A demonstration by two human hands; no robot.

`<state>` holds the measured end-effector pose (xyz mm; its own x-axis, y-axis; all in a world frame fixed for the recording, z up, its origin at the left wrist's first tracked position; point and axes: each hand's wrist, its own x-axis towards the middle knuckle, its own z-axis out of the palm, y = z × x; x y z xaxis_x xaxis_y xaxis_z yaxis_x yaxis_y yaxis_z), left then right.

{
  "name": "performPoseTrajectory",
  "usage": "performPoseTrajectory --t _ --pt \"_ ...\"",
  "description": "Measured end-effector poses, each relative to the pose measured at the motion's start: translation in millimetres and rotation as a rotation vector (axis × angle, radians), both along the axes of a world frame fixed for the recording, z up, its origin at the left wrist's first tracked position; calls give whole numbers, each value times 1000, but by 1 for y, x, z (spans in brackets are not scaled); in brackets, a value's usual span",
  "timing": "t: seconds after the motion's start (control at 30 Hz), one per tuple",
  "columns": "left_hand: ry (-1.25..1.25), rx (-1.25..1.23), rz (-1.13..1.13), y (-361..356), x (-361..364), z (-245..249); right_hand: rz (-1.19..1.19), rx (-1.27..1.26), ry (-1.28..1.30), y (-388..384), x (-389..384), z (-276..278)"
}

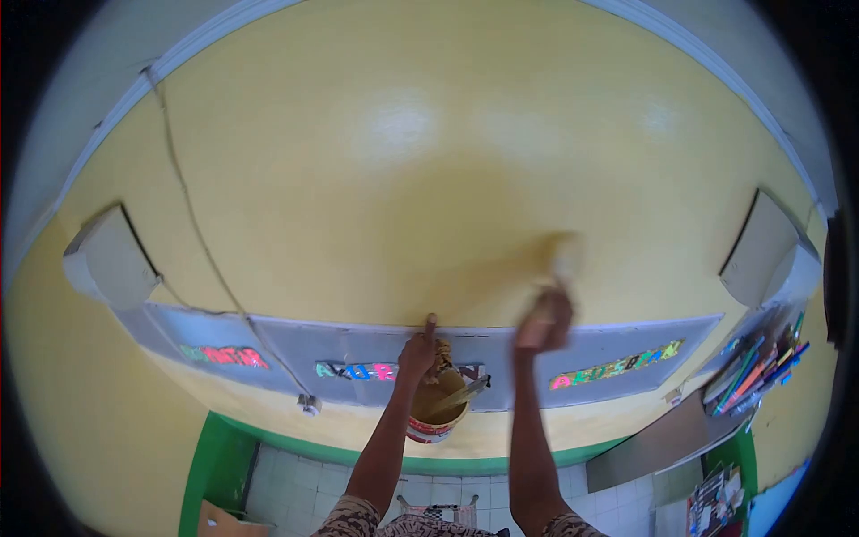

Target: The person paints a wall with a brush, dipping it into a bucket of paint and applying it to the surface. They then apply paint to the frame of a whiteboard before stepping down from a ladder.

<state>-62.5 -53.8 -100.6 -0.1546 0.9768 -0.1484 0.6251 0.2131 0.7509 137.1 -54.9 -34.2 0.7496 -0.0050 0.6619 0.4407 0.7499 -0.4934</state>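
1. At the far left, a pale, box-shaped fixture [112, 255] with a dark edge is mounted on the glossy yellow wall [295, 179].
2. Just right of it, a thin, light-coloured cable [186, 192] runs down the wall and over a long, grey-blue rectangular board [295, 345] with a pale frame, reaching a small whitish fitting [309, 404] below the board's lower edge.
3. Bright, multicoloured cut-out letters [355, 370] are set in groups along the board; the bucket and left hand partly cover the middle group.
4. The left hand [418, 355] is raised in front of the board, one digit pointing up near its top edge. Its other fingers are bent at the rim of the bucket, grasping it there, though their exact hold is partly hidden.
5. The round, open bucket [431, 437], white and red outside, hangs below that hand, in front of the board's lower edge. Yellowish paint coats its inside, and a flat, paint-smeared tool [459, 395] leans across its right rim.
6. The right hand [546, 322], blurred, is closed around the handle of a brush [562, 255] with a pale handle and yellowish-brown head. The head is up at the yellow wall, above the board; blur hides whether it touches.
7. At the far right are a second pale fixture [769, 251] and, lower, a bundle of long, multicoloured items [756, 371].
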Motion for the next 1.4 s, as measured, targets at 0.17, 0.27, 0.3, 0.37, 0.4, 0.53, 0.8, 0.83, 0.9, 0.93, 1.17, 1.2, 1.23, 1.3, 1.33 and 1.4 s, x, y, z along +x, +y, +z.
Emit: performPoseTrajectory --t 0.17,0.27,0.3,0.37,0.4,0.53,0.8,0.83,0.9,0.93,1.17,1.2,1.23,1.3,1.33,1.4 --pt "-249 693 -99 26 -20 -89 411 -148 -989 -63 -92 37" --pt "99 433 -243 -16 -14 -4 495 -178 -875 -45 -45 25" --pt "55 255 -104 -15 -9 8 417 -201 -762 -32 -13 19" --pt "10 80 28 -11 -5 11 679 10 -261 -30 62 26" --pt "12 85 21 -8 -4 8 423 -111 -225 -48 99 42" --pt "3 76 53 -6 2 2 -262 -163 -59 -59 220 50" --pt "-66 85 32 -7 4 -1 -281 -285 -219 -19 98 34" --pt "-64 97 47 -4 2 -7 -198 -402 -202 -19 59 21" --pt "-60 100 54 -5 5 -6 80 -130 -473 -58 3 57" --pt "-114 50 38 -11 6 5 182 -152 -702 -73 -4 62" --pt "-87 111 46 -22 10 19 395 -46 -196 -54 157 70" --pt "-88 114 53 -16 7 13 197 -75 -148 -55 188 75" --pt "-93 86 37 -7 4 2 93 -85 -87 -60 216 78" --pt "-98 55 19 -3 0 -6 -228 -15 -30 -59 251 82" --pt "-103 9 7 -2 0 -6 -339 -14 106 -55 256 82" --pt "-115 -29 -6 1 0 -8 -438 -101 92 -48 254 71"
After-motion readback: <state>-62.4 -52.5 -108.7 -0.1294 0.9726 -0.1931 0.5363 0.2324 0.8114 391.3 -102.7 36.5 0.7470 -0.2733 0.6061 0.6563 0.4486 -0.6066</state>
